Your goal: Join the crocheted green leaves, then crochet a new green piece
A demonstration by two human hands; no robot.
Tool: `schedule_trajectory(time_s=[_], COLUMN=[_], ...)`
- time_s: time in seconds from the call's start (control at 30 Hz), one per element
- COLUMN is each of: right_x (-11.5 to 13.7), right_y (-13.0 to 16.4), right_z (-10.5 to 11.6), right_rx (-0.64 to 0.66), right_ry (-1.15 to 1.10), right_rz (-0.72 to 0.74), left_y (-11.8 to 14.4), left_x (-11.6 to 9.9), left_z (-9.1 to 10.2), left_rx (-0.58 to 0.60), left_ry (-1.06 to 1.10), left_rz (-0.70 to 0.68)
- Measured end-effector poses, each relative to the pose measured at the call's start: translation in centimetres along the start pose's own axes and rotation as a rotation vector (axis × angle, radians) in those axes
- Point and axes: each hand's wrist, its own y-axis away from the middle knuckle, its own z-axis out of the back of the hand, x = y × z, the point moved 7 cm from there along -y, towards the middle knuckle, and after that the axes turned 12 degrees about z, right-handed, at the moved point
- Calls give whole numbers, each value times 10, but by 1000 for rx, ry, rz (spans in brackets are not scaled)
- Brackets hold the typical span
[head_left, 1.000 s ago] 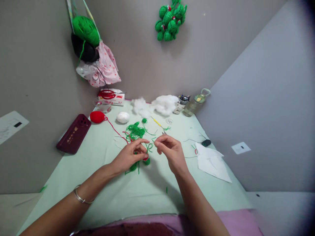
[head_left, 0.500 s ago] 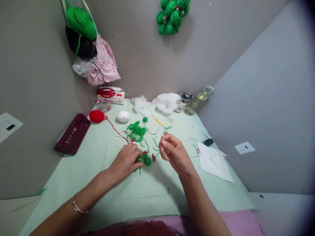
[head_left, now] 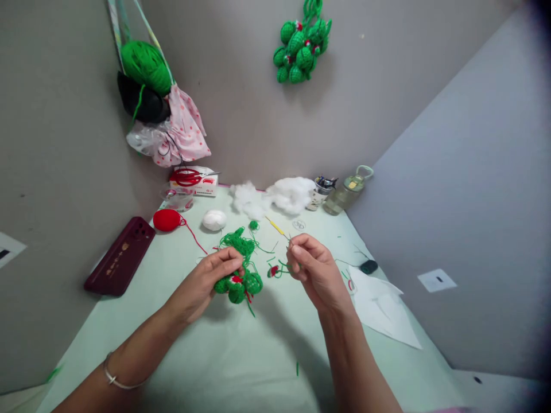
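Crochet cluster (head_left: pixel 237 285): green knitted balls, red-white accents, soft, bumpy; lifted just above mint cloth surface (head_left: pixel 241 355), pinched in left hand (head_left: pixel 198 285) fingers. Loose green yarn tangle (head_left: pixel 238 243) behind it, fuzzy, snag risk if strands catch. Right hand (head_left: pixel 316 274) fingers pressed together on thin needle (head_left: pixel 290 238), barely visible; taut thread may slip out or prick fingertip. Tiny red-green piece (head_left: pixel 274 270) lies between hands.

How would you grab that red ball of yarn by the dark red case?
Probably from above, fingers closing on the two long sides of the red yarn ball. It lies flat and oval on the table, top clear. Come in opposite the dark red case, and avoid its trailing strand.
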Motion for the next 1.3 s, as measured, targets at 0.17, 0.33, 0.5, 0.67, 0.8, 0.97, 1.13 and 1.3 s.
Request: schedule_trajectory(time_s=[0.17,0.33,0.5,0.67,0.8,0.97,1.13,1.3], right_x=[10,22,24,17,16,15,12,12], right_y=[-10,-14,-14,-21,-26,-29,-31,-30], right_z=[-12,-17,-26,-29,-29,-23,-17,-15], right_rx=[14,41,61,48,86,45,-34,-14], right_ry=[33,72,80,67,21,6,7,60], right_rz=[19,73,119,133,143,142,116,168], left_y=[-2,-5,-14,-23,-29,-33,-33,-33], left_x=[-30,-59,-59,-48,-42,-37,-38,-36], left_z=[-7,-2,-5,-10,-5,-4,-6,-8], left_rx=[-28,-205,-170,-83,-100,-102,-104,-70], left_ry=[20,-125,96,257,248,238,220,173], left_rz=[-126,-326,-279,-141,-114,-85,-97,-59])
